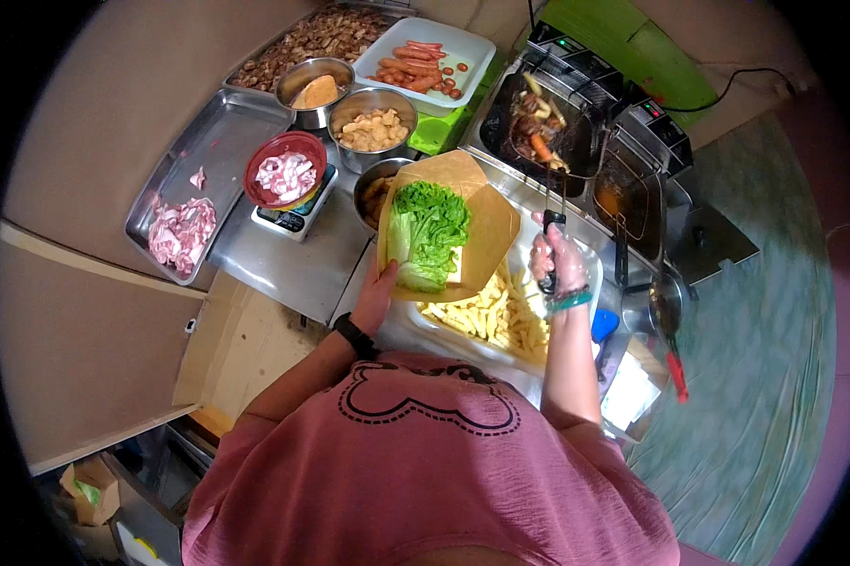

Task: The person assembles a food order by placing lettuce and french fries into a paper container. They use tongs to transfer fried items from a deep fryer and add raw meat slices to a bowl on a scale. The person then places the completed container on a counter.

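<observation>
My left hand (376, 300) grips the lower left edge of a brown paper takeaway box (494, 226), which is open. Green lettuce leaves (432, 231) fill its left part, with something white beneath them. My right hand (563, 264), in a clear plastic glove, is closed around the black handle of a fry basket (587, 141). Browned food pieces and a sausage (541, 148) are in or just above that basket, blurred. Under the box stands a pale tray of French fries (491, 316), partly covered by the box and my right arm.
A second fryer (623, 193) sits right of the basket. Sausages lie in a white tub (477, 57). Raw meat is in a red bowl (285, 141) on a scale (293, 223) and on a metal tray (165, 165). Steel bowls stand between. A red-handled utensil (676, 373) lies right.
</observation>
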`<state>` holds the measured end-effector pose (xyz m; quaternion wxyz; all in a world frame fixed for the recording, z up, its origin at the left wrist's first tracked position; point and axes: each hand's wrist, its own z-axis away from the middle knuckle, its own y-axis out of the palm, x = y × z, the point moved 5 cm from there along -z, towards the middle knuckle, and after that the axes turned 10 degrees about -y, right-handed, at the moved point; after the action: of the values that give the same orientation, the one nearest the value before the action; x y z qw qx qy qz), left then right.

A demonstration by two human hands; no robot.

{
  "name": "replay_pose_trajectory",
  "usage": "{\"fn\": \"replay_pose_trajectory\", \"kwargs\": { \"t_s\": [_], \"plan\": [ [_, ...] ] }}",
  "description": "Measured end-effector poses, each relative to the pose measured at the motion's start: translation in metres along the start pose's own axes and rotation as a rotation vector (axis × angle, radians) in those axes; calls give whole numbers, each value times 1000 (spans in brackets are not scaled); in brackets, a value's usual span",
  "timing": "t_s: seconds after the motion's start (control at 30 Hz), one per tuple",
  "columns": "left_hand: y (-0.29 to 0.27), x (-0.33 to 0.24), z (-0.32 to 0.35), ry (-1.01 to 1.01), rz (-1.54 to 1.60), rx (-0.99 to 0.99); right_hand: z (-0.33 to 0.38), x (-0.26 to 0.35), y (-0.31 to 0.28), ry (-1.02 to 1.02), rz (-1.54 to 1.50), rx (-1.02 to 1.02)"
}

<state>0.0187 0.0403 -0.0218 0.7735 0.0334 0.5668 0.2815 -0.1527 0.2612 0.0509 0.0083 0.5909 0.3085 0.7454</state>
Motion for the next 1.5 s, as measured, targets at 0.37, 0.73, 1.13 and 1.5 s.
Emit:
{"fn": "replay_pose_trajectory", "kwargs": {
  "t_s": [0.37, 0.73, 1.13, 1.5],
  "plan": [
    [-3, 7, -8, 15, 7, 10, -3, 9, -11, 80, 39, -6],
    [-2, 6, -8, -1, 62, 34, 95, 3, 49, -99, 223, -5],
    [-1, -1, -10, 118, -43, 44, 116, -51, 8, -581, 1386, -84],
    [-8, 7, -6, -59, -42, -3, 116, -53, 17, -865, 1391, -41]
  ]
}}
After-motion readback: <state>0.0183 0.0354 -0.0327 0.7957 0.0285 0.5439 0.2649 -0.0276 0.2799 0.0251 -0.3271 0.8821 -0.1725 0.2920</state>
